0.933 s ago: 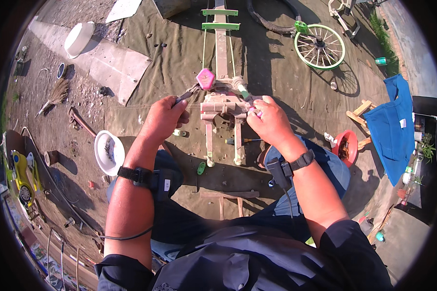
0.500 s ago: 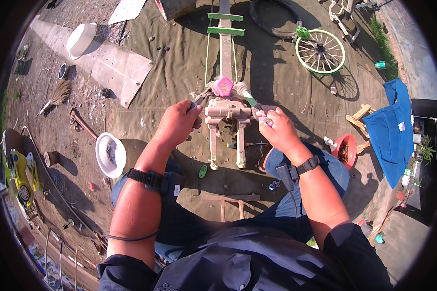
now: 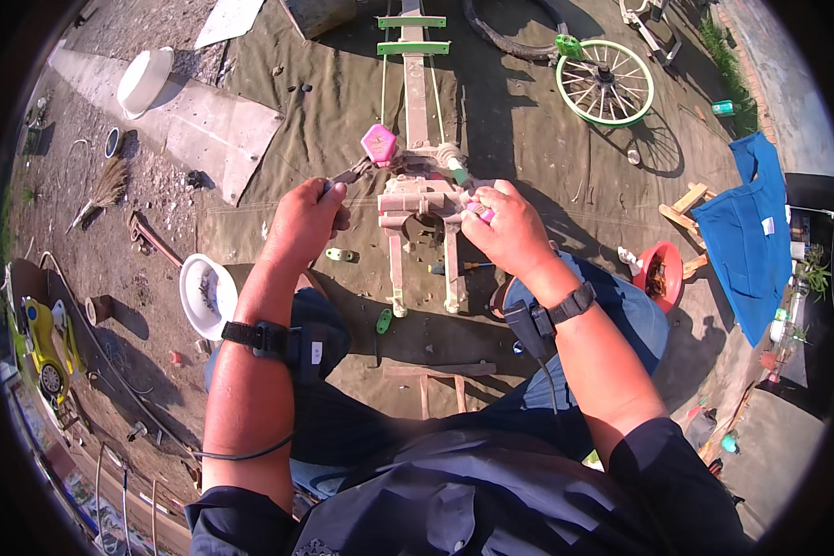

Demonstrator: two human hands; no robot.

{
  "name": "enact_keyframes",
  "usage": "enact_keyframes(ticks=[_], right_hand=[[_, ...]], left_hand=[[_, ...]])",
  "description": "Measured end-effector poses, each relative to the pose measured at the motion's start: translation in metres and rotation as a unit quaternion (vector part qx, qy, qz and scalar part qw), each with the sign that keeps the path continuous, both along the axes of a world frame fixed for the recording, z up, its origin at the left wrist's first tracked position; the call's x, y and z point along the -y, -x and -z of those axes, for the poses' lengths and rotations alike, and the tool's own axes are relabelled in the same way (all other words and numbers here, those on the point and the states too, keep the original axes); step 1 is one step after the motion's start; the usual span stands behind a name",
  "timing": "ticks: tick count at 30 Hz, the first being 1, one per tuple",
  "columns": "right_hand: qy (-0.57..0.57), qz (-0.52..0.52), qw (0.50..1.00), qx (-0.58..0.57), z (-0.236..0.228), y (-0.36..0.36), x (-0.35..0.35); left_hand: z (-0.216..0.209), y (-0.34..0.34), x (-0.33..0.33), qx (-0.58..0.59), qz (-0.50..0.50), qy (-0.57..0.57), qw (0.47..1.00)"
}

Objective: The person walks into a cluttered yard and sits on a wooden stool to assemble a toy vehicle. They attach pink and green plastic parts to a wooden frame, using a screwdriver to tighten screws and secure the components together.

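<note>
My left hand (image 3: 308, 215) is closed around the dark handle of a tool with slim metal jaws, which looks like pliers (image 3: 350, 175). At its tip is a pink five-sided piece (image 3: 378, 145), just left of a dusty pale frame (image 3: 417, 202). The frame has two legs toward me and a long bar with green crosspieces (image 3: 413, 47) running away. My right hand (image 3: 511, 230) grips a pink handle-like part (image 3: 478, 211) at the frame's right side, beside a short pale green and white piece (image 3: 458, 171). My fingers hide much of that part.
A screwdriver (image 3: 463, 267) and small green pieces (image 3: 384, 321) lie on brown cloth below the frame. A white basin (image 3: 207, 296) stands left, a red bowl (image 3: 660, 275) right. Farther off are a spoked wheel (image 3: 604, 82), a tyre (image 3: 510, 37) and a blue cloth (image 3: 746, 232).
The pink five-sided piece has shifted left off the frame's middle, and my left hand has moved left with the tool. A small green piece now shows beside my left hand. My right hand keeps its grip.
</note>
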State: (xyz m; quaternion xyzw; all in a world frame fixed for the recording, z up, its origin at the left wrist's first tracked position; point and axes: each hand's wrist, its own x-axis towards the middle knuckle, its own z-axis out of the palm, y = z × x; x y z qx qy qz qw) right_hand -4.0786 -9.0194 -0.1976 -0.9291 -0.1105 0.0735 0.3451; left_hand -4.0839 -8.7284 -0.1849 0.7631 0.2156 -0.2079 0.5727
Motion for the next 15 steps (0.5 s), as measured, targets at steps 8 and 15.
enact_keyframes(ticks=[8, 15], right_hand=[[0.009, 0.006, 1.0, 0.012, 0.001, 0.001, -0.001], [0.003, 0.008, 1.0, 0.01, 0.001, 0.002, -0.001]], left_hand=[[0.01, 0.001, -0.003, 0.013, 0.02, -0.052, 0.998], [0.016, 0.0, -0.006, 0.016, 0.056, -0.14, 0.989]])
